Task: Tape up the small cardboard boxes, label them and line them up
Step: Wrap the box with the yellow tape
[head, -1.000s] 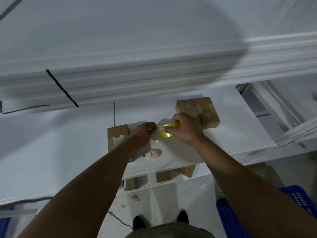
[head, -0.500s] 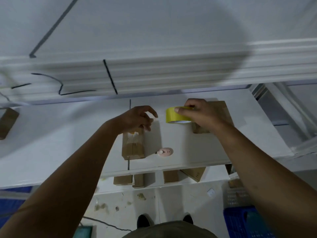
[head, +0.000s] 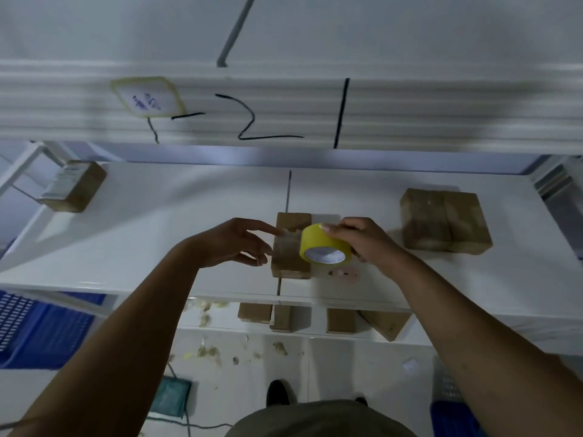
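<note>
The small brown cardboard box [head: 285, 253] stood mid-way along the white counter [head: 157, 231], near its front edge, and the person's left hand [head: 233, 244] lay beside it with fingers loose and spread, the forefinger stretched out to touch the box's top. The right hand [head: 362, 241] held a roll of yellow tape [head: 325, 246], fingers curled over its rim, just above the box's right side, with a small pink object [head: 344, 274], too blurred to make out, on the counter below. Two more cardboard boxes [head: 444, 220] sat pressed together off to the right, another box [head: 74, 186] lay at the far left, and several showed on the lower shelf [head: 315, 334].
</note>
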